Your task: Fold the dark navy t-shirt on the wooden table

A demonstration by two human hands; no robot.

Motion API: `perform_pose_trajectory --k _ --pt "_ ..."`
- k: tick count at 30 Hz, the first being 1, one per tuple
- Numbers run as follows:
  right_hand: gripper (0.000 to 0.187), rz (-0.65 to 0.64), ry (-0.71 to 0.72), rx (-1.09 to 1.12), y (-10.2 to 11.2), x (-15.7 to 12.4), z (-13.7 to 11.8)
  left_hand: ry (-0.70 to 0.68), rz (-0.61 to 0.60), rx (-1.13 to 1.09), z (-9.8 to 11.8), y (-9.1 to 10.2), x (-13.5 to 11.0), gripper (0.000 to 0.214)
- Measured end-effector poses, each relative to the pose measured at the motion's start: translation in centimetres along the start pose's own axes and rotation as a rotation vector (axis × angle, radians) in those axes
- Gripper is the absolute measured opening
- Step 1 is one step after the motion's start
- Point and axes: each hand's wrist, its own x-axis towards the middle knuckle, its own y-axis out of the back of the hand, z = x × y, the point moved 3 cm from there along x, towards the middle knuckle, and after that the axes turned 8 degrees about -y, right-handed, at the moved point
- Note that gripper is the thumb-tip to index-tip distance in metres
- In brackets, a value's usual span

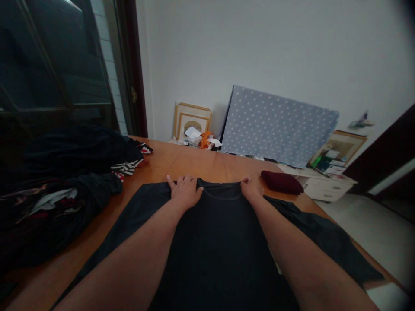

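At the bottom edge of the view, the hem of the dark short-sleeved T-shirt [220, 242] is cut off, and both forearms cover parts of its body. It lies flat, neckline away, on the brown wooden worktop [194, 162]. The left hand [185, 190] presses palm-down beside the neckline, fingers spread open. The right hand [251, 186] rests on the opposite shoulder with its fingers curled. Whether they pinch the fabric cannot be told. A folded maroon cloth [281, 181] lies just beside that hand.
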Motion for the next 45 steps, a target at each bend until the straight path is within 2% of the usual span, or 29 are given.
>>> perform_pose_trajectory --k 3,7,9,12,14,18,20,22,24,27,30,33,35,38,41,45 --pt "0.024 -0.003 0.0 -0.012 -0.1 -0.2 -0.4 -0.02 0.015 -0.004 0.3 0.1 -0.2 0.05" --pt "0.034 0.025 0.026 -0.03 0.7 -0.8 -1.3 -0.045 0.108 -0.001 0.9 0.8 -0.2 0.039" --pt "0.036 0.034 0.117 -0.065 1.0 -1.5 -1.8 -0.083 0.098 -0.036 1.2 0.9 -0.1 0.037" --pt "0.034 -0.032 0.287 -0.126 0.7 -3.0 -2.4 -0.15 -0.01 -0.076 1.5 0.4 0.0 0.038" --pt "0.031 -0.079 0.33 -0.148 0.4 -3.8 -2.5 -0.17 -0.064 -0.07 1.6 0.0 -0.1 0.039" --pt "0.035 -0.077 0.337 -0.147 0.5 -5.0 -3.1 -0.172 -0.009 -0.078 1.6 -0.1 -0.2 0.039" --pt "0.037 -0.098 0.409 -0.131 0.3 -5.8 -3.8 -0.176 0.024 -0.086 1.5 -0.1 -0.2 0.038" --pt "0.041 -0.151 0.53 -0.121 -0.4 -6.9 -4.6 -0.173 0.007 -0.065 1.4 -0.3 -0.1 0.036" --pt "0.047 -0.205 0.609 -0.133 -1.3 -7.7 -5.1 -0.148 -0.024 -0.026 1.4 -0.5 -0.2 0.035" --pt "0.051 -0.246 0.598 -0.155 -2.0 -7.7 -5.3 -0.097 0.007 0.001 1.4 0.0 -0.3 0.034" --pt "0.046 -0.248 0.548 -0.125 -1.6 -7.1 -5.9 -0.025 0.156 -0.055 1.4 1.3 -0.2 0.033" --pt "0.041 -0.193 0.544 -0.059 -1.1 -6.9 -7.4 0.114 0.343 -0.21 0.3 2.3 0.2 0.031" --pt "0.043 -0.18 0.616 -0.013 -1.3 -7.5 -8.8 0.232 0.439 -0.312 -1.0 2.3 0.6 0.028" --pt "0.05 -0.284 0.747 -0.024 -3.0 -9.0 -10.7 0.345 0.523 -0.402 -2.5 1.9 1.0 0.025" --pt "0.061 -0.399 0.749 -0.106 -4.9 -9.8 -11.5 0.363 0.532 -0.43 -2.8 1.6 1.0 0.021" --pt "0.063 -0.439 0.717 -0.128 -5.6 -9.7 -11.6 0.32 0.384 -0.39 -1.9 1.6 0.7 0.014"
